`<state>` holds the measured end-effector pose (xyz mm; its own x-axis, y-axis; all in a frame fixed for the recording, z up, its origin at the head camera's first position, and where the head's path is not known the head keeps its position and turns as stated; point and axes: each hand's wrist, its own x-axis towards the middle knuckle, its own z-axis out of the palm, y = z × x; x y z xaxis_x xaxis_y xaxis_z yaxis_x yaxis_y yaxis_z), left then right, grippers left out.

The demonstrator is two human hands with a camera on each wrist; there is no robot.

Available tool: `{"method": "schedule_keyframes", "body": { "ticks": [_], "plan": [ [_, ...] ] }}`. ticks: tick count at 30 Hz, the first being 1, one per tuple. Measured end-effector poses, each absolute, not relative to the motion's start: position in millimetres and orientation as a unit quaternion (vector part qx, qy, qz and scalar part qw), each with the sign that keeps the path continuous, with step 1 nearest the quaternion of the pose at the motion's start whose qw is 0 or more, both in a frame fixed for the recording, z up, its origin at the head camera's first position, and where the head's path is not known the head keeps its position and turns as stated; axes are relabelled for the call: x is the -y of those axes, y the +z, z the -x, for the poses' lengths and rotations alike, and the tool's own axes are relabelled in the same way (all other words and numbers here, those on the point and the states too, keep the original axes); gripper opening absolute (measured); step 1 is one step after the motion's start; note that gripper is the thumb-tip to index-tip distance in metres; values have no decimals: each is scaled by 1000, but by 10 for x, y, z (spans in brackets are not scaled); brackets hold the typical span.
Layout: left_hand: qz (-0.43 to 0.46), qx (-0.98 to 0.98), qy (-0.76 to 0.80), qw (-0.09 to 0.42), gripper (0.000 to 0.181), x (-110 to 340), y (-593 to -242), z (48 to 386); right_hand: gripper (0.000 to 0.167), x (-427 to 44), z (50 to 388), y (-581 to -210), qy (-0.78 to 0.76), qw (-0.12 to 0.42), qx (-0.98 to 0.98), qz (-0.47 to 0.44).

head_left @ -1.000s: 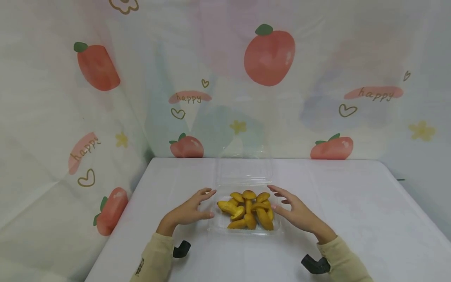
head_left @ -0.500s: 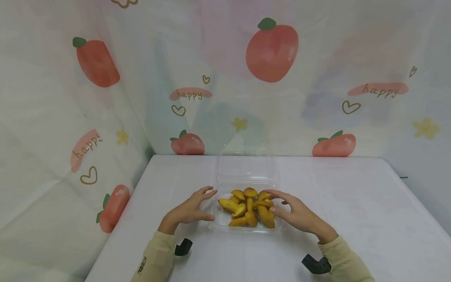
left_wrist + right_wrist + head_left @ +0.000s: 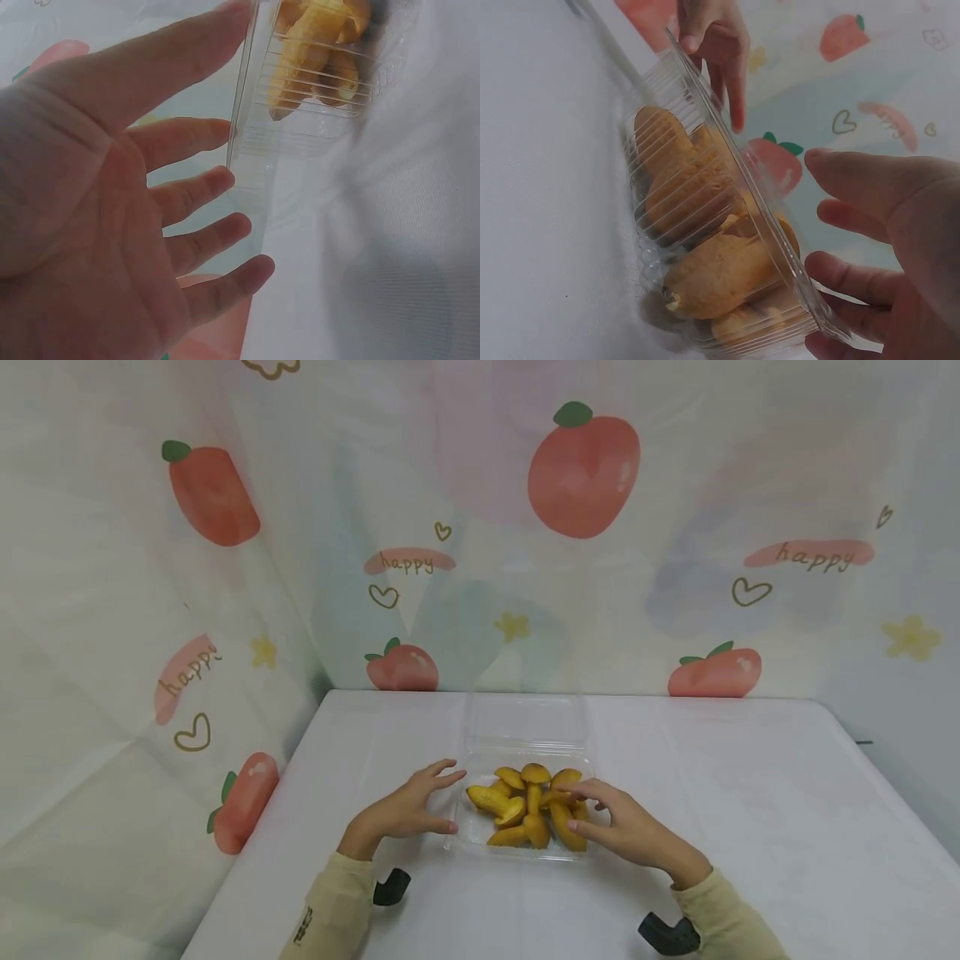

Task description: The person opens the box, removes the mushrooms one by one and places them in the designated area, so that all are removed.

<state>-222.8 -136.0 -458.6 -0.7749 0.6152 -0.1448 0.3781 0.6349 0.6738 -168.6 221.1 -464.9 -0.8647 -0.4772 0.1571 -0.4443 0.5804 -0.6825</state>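
Note:
Several yellow-brown mushrooms (image 3: 497,804) lie in a clear plastic clamshell box (image 3: 517,857), whose lid (image 3: 527,720) stands open at the back. At the box's left rim is my left hand (image 3: 405,806), fingers spread; the left wrist view shows thumb and index fingertip at the rim, though whether they touch it I cannot tell. My right hand (image 3: 633,828) reaches over the right side of the box, just above the mushrooms there. In the right wrist view its fingers (image 3: 855,277) are apart, bent a little, with nothing held between them; contact with the mushrooms cannot be made out.
The box sits on a white-covered table (image 3: 720,777). A fruit-patterned curtain (image 3: 480,485) hangs behind the table and along its left side. Black angled mounts (image 3: 392,887) stick out from both sleeves.
My right hand has moved left, from the box's right rim to over the mushrooms on that side. My left hand stays almost still by the left rim.

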Motion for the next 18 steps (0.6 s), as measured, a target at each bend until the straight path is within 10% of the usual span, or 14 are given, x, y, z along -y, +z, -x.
{"method": "schedule_keyframes", "body": {
  "ticks": [18],
  "plan": [
    [-278, -886, 322, 183, 83, 1357, -4594, 2221, 48, -2084, 1587, -4608, -195, 0, -942, 273]
  ]
}}
